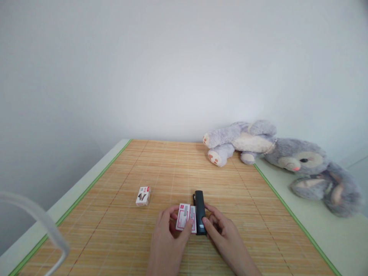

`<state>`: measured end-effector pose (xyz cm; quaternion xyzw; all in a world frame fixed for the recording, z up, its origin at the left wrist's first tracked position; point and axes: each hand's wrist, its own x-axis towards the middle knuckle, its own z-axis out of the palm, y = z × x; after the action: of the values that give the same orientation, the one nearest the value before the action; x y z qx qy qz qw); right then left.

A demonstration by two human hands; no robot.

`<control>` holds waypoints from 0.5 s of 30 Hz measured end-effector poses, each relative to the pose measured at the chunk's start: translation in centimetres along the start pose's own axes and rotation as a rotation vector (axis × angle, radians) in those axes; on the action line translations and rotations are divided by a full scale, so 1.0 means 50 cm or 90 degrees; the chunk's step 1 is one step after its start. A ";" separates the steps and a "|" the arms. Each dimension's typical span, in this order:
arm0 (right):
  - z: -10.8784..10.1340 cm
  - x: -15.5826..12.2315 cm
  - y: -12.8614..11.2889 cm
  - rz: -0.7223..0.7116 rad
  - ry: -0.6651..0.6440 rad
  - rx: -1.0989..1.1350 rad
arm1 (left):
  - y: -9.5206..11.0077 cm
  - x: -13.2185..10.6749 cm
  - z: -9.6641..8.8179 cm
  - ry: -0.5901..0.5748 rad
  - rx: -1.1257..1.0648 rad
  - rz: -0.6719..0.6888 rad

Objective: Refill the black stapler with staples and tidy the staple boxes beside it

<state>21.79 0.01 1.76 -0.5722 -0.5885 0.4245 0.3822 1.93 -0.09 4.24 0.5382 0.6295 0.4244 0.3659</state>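
My left hand pinches a small white and red staple box, thumb on its near edge and fingers over its far edge. Right beside that box lies a black stapler, lengthwise away from me on the bamboo mat. My right hand rests against the stapler's near end, with the thumb on it and the fingers curled at its right side. A second small white and red box lies alone on the mat to the left, apart from both hands.
A grey plush rabbit lies on its side at the table's far right, partly off the mat. The mat has green edging over a pale tabletop. A blurred white curved bar crosses the lower left corner. A plain wall stands behind.
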 end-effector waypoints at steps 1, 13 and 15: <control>0.001 0.000 0.000 0.001 -0.002 -0.001 | 0.001 -0.001 0.000 -0.007 -0.020 -0.010; -0.004 -0.034 -0.022 -0.039 -0.004 -0.132 | 0.011 0.003 0.002 -0.046 -0.160 -0.073; 0.002 -0.037 -0.035 -0.031 0.004 -0.159 | 0.008 0.004 0.004 -0.045 -0.158 -0.072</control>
<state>21.19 -1.83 3.42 -0.6020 -0.6492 0.3370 0.3202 2.23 0.18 4.52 0.4670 0.5882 0.4589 0.4748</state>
